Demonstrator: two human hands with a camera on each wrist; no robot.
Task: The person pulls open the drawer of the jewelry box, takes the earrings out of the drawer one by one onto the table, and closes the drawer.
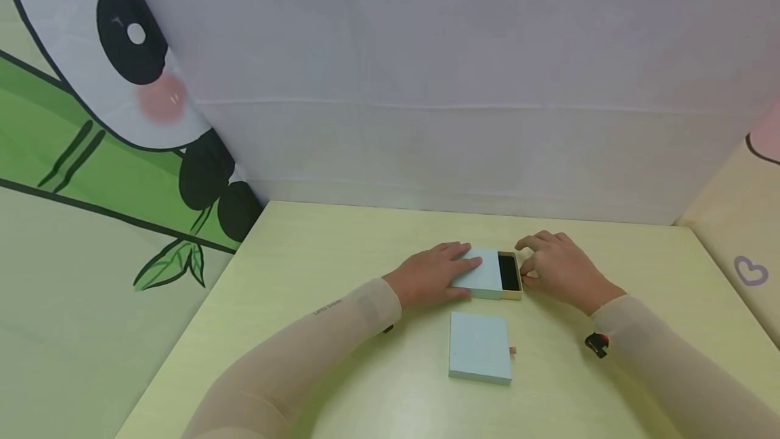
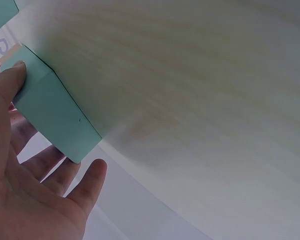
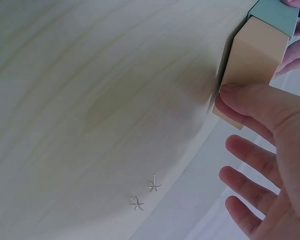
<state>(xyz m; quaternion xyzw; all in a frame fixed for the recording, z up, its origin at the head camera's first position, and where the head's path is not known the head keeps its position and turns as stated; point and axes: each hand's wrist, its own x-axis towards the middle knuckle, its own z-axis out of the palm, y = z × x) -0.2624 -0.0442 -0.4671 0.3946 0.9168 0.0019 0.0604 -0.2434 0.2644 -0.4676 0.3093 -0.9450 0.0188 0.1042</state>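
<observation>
A pale blue drawer box [image 1: 484, 275] lies on the table, its cream inner drawer [image 1: 512, 295] partly slid out to the right and showing a black inside. My left hand [image 1: 432, 273] grips the sleeve from its left end; in the left wrist view the thumb lies against one side and other fingers sit behind it. At the drawer's outer end, my right hand [image 1: 562, 271] pinches with thumb and index finger, its other fingers spread apart. What exactly lies between those fingertips is hidden. Nearer the front sits a second pale blue box [image 1: 479, 347], closed, with a small brown pull tab [image 1: 513, 350].
The light wooden table [image 1: 341, 242] meets a white cloth backdrop [image 1: 457, 87] behind the box. A printed cartoon wall [image 1: 122, 181] stands at the left and a cream panel [image 1: 737, 242] at the right. Two tiny star shapes [image 3: 153, 186] show on the table in the right wrist view.
</observation>
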